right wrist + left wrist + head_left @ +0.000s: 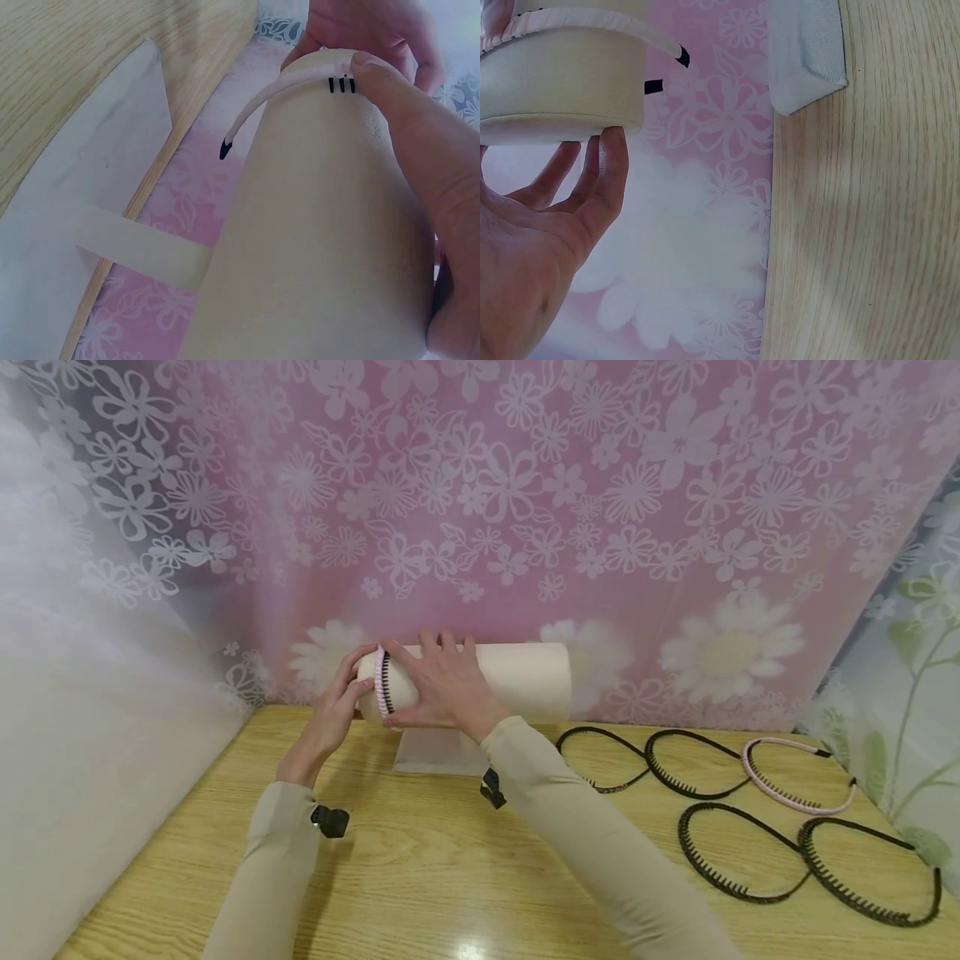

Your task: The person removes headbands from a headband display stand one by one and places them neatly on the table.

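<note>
A pink headband [381,681] with black comb teeth sits around a cream padded cylinder [525,681], close to its left end. The cylinder lies sideways on a display stand with a pale flat base [438,752]. My left hand [333,714] grips the cylinder's left end, its fingertips against the rim in the left wrist view. Over the cylinder, my right hand [446,681] spreads and holds the headband, with the thumb [382,79] on the band beside its teeth. In the left wrist view, the headband's black tips [682,56] stand out past the cylinder; its far side is hidden.
To the right on the wooden table [420,843] lie several toothed headbands: black ones [742,852] and a pink one [780,797]. A pink floral curtain [480,510] hangs right behind the stand. White cloth [90,693] borders the left side.
</note>
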A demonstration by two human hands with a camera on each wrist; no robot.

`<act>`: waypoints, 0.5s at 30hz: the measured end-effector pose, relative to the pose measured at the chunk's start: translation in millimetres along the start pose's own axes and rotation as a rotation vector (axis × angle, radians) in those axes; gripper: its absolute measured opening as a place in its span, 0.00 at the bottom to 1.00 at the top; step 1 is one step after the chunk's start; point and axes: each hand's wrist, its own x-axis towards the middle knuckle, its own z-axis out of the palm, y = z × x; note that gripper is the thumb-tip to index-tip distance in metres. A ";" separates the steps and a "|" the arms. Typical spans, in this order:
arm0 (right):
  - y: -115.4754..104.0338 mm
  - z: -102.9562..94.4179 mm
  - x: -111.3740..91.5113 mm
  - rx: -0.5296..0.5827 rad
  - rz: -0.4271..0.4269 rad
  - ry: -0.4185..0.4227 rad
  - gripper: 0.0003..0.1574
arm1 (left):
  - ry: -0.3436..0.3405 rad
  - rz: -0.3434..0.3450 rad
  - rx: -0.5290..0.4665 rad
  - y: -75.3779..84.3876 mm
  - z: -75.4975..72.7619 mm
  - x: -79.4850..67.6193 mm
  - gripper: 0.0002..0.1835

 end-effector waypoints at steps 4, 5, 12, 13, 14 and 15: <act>-1.0 -1.9 1.8 0.004 0.011 -0.003 0.67 | 0.007 0.000 0.004 0.1 -1.1 1.0 0.27; -1.1 -2.4 2.3 0.009 0.014 -0.007 0.67 | 0.006 0.000 0.003 0.2 -1.4 1.4 0.27; 0.6 -6.3 3.0 0.088 0.034 -0.056 0.67 | -0.003 0.008 -0.011 -0.5 -1.4 1.0 0.28; 1.1 -6.8 2.9 0.101 0.036 -0.062 0.66 | -0.004 0.010 -0.013 -0.9 -1.3 0.7 0.29; 1.7 -7.6 2.8 0.115 0.038 -0.069 0.65 | -0.005 0.011 -0.014 -1.2 -1.2 0.5 0.29; 2.3 -8.3 2.8 0.127 0.040 -0.076 0.65 | -0.006 0.012 -0.014 -1.6 -1.2 0.6 0.29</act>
